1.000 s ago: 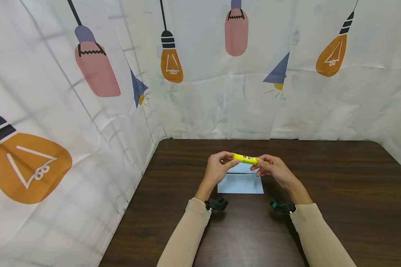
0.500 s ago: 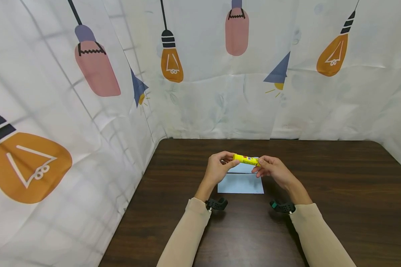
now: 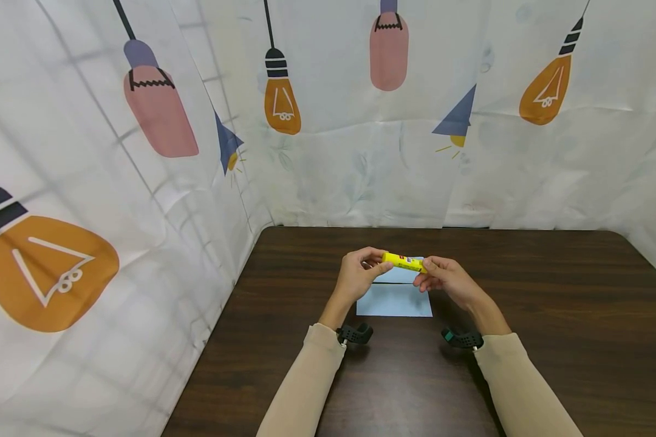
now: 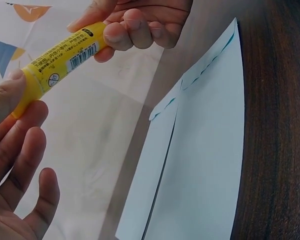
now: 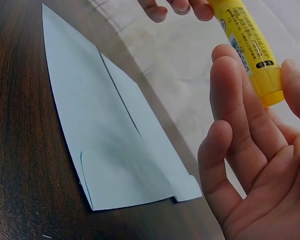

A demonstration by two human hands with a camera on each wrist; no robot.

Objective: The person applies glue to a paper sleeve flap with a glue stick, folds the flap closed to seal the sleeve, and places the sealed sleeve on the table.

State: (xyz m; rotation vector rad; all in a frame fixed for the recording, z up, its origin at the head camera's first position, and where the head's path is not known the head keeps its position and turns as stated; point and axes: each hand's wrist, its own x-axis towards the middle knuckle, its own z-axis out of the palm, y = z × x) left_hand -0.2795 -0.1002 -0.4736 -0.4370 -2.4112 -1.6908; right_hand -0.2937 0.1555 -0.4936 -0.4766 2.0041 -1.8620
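A yellow glue stick (image 3: 404, 262) with printed labels is held up level between both hands, over the paper. My left hand (image 3: 356, 272) pinches its left end between thumb and fingers. The right hand (image 3: 449, 278) pinches the other end, its remaining fingers loosely bent below. In the left wrist view the glue stick (image 4: 65, 62) shows a barcode and small print. Under the hands lies a light blue folded paper (image 3: 393, 300) with a dark slit running across it. The right wrist view shows the paper (image 5: 100, 125) with small folded edges and a flap along one end.
The dark wood table (image 3: 557, 315) spreads out around the paper. A white curtain (image 3: 328, 176) printed with lamps hangs behind the table and along its left side. Black bands (image 3: 354, 334) sit at both wrists, below beige sleeves (image 3: 306, 382).
Both hands keep their hold on the glue stick, which stays nearly in place. The right fingers shift very slightly, and the paper lies as before.
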